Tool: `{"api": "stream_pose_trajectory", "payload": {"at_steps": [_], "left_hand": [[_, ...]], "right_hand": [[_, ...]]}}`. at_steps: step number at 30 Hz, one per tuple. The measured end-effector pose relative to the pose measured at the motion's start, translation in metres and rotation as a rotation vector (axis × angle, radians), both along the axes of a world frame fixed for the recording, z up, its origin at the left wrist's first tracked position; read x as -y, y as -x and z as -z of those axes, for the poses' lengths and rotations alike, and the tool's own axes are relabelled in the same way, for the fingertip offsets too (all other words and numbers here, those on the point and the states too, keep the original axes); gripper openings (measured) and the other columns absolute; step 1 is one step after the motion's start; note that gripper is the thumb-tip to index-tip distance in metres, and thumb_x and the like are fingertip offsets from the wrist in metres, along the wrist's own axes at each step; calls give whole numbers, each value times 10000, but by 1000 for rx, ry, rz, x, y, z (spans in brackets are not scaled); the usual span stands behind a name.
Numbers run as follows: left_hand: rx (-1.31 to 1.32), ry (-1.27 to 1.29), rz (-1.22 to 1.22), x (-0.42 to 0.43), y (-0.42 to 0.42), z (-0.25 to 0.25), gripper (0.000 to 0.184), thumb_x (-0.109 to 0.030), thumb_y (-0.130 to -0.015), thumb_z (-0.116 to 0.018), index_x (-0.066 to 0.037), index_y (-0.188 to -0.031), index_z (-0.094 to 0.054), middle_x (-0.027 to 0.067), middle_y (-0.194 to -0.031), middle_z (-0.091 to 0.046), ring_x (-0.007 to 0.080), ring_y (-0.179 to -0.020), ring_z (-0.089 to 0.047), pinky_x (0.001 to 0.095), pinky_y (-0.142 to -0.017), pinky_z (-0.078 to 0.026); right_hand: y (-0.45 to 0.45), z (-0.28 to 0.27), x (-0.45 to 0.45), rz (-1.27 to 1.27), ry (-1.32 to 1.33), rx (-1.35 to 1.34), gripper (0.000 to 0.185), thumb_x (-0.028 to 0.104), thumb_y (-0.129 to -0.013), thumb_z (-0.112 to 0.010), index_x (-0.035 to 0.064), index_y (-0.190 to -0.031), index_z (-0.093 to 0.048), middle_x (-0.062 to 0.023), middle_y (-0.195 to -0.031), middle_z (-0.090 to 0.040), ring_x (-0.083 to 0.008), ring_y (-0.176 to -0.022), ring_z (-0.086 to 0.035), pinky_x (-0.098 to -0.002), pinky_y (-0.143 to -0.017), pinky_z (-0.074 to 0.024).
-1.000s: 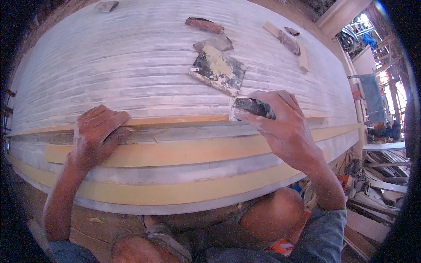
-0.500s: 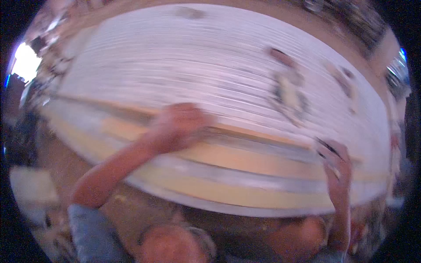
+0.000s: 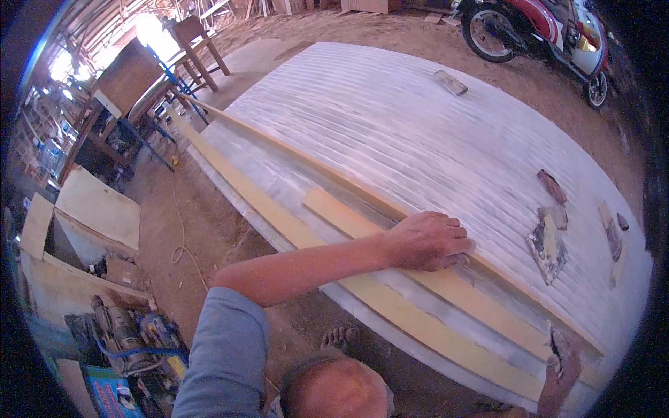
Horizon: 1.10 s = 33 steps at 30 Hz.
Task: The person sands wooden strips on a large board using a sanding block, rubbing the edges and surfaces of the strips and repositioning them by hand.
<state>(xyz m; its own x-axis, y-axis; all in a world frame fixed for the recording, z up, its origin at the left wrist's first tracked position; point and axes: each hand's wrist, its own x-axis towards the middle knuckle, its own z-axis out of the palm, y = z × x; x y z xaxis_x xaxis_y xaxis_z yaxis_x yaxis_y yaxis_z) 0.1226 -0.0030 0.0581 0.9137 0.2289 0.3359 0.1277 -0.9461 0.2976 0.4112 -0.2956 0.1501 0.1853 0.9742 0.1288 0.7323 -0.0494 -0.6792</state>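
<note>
No legible txt. Blue-green printed panel point(image 3: 104, 393), btwn 7 & 8 o'clock: print too blurry to read.

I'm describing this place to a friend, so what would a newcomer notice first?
Probably the broad, pale, striped panel across the middle, with the left hand over its yellowish strips. Next, the red-and-white motorbike parked beyond it at upper right, then the smeared slab on the panel's right side.

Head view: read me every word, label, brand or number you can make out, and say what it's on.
No readable text anywhere.
Blue printed item, lower left: any lettering too blurred.
Red-and-white scooter: any markings too small.
Wooden strips: none visible.
</note>
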Motion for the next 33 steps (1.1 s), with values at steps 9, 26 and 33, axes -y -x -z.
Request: {"api": "stream_pose_trajectory", "payload": {"at_steps": [9, 26, 33], "left_hand": [[-38, -15, -17, -7, 13, 11, 374, -246, -867, -684, -88, -1203, -640, 125, -1024, -674, 316, -1011, -635, 462, -915, -511], [47, -229, -356, 17, -8, -16, 510, -41, -710, -743, -68, -1212, -660, 143, -1205, -638, 375, -1155, -560, 490, -998, -452], [-15, -209, -243, 59, 2, -13, 368, -40, -774, -698, -89, -1139, -683, 155, -1220, -618, 397, -1115, -573, 541, -988, -441]], "right_hand": [[5, 8, 8, 27, 41, 101, 438, 172, -824, -687, 63, -1248, -691, -150, -1220, -683, -321, -1105, -646, -434, -967, -511], [0, 26, 11, -195, -296, 108, 454, 167, -890, -707, 130, -1337, -638, -94, -1249, -645, -316, -1007, -614, -434, -880, -484], [-2, 36, 11, -194, -349, 82, 445, 172, -889, -704, 130, -1327, -634, -108, -1202, -648, -331, -1010, -603, -449, -886, -485]]}}
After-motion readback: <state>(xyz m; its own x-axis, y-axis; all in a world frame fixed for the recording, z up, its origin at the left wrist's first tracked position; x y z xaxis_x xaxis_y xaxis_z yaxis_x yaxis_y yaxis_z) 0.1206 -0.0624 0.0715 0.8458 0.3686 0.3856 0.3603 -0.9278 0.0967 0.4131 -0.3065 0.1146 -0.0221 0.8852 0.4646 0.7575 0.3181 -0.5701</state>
